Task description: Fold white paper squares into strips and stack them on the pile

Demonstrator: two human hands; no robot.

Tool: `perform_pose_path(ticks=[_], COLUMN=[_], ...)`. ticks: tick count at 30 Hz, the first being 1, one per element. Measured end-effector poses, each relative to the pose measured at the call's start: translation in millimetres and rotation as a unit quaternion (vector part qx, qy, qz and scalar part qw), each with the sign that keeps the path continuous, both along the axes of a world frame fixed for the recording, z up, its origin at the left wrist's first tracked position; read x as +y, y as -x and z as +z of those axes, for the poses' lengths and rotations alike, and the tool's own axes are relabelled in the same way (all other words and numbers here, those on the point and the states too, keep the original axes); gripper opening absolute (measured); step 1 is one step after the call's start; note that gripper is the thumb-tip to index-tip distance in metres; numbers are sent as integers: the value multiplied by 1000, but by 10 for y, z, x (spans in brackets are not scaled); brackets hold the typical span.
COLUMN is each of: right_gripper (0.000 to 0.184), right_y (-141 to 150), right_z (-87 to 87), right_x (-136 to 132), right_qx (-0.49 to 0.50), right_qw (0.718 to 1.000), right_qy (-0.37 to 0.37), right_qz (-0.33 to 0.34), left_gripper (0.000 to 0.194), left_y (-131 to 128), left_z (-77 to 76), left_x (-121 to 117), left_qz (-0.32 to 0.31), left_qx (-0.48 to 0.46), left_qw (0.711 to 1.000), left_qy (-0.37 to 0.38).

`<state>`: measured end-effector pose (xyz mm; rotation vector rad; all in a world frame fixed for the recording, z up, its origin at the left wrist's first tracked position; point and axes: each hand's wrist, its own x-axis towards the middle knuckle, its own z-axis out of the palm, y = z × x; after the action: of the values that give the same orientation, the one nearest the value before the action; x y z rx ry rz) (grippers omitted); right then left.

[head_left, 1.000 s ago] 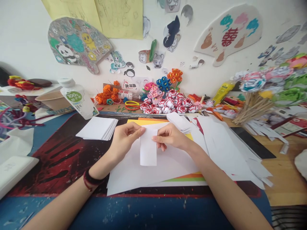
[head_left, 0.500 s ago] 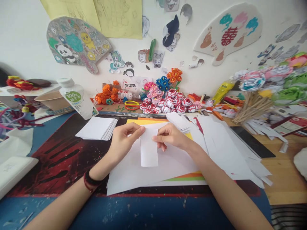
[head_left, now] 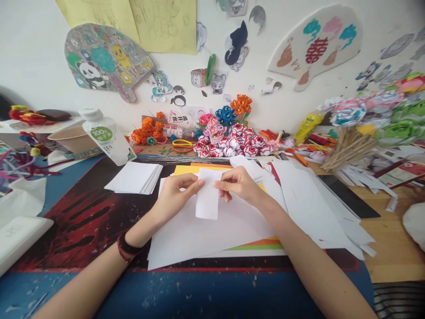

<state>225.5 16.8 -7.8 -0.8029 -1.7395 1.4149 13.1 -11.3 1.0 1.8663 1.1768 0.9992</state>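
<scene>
A narrow white piece of paper (head_left: 207, 199) is held upright between my two hands, above larger white sheets (head_left: 186, 243). My left hand (head_left: 177, 195) pinches its left edge between thumb and fingers. On the other side my right hand (head_left: 237, 186) grips the right edge, thumb in front and fingers behind. Whether the piece is folded double I cannot tell. Left of my left hand lies a stack of cut white paper (head_left: 134, 177). Beyond my right hand is a smaller pile of white slips (head_left: 247, 167).
Red-and-white paper flowers (head_left: 232, 144) crowd the back, near a white bottle (head_left: 106, 137). Loose white sheets (head_left: 315, 208) and a black flat slab (head_left: 348, 197) lie at right. A white box (head_left: 23, 239) sits at left on the blue table (head_left: 199, 292).
The held paper has tilted, its lower edge now higher and its visible length shorter. Both hands have shifted slightly, keeping their pinch on its edges.
</scene>
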Motion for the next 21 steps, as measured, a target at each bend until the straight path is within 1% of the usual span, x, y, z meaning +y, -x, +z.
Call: perform_pose_path(ticks=[2,6,11,16,21], right_gripper=[34,34,34,34,32], right_y=[-4,-7,-15,-21,-23], right_z=[3,0,9,19,22], right_x=[3,6,9,8,16], right_qx=[4,8,26,29,59], right_qw=[1000,1000,999,998,995], right_qy=[-6,-17,-15,-15,-21], right_qz=[-7,-11,-41,-52,-81], left_gripper=[32,30,31,31,33], left_y=[-3,1,0,-10,-12], left_z=[-8,-37,-47,-41,-43], left_x=[6,7,13,10,12], left_qz=[-8,24,-7,17,-6], left_qx=[4,4,-16,1,6], left_qw=[1000,999,999,1000,1000], left_qy=[1,-22,39,-1,16])
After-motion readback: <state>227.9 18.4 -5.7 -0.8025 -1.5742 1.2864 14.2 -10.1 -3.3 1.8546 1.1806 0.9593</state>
